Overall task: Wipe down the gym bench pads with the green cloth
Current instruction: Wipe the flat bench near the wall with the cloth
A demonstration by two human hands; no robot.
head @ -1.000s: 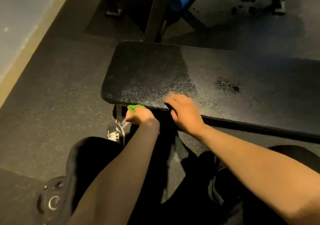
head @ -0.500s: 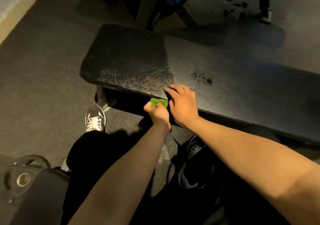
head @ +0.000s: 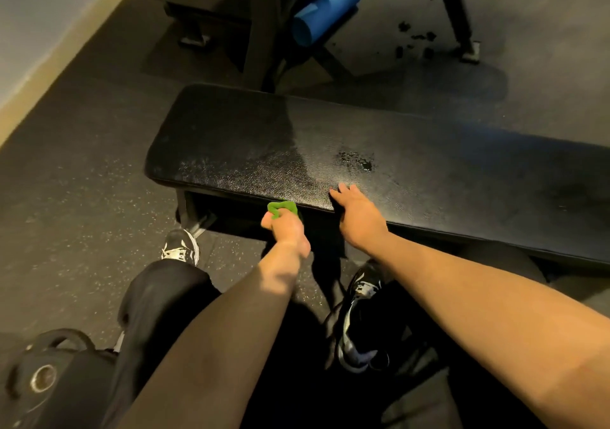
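Left hand pinches bunched green cloth against near edge of bench pad, frame centre; right hand spread flat on pad. Risk: small wad skips wet spots, top stays dirty.

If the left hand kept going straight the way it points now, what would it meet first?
The left hand, gripping the green cloth, points at the near side edge of the bench pad. The cloth would likely press that edge first, though depth is unclear.

A crumpled green cloth presses against the near edge of the black, damp-streaked bench pad.
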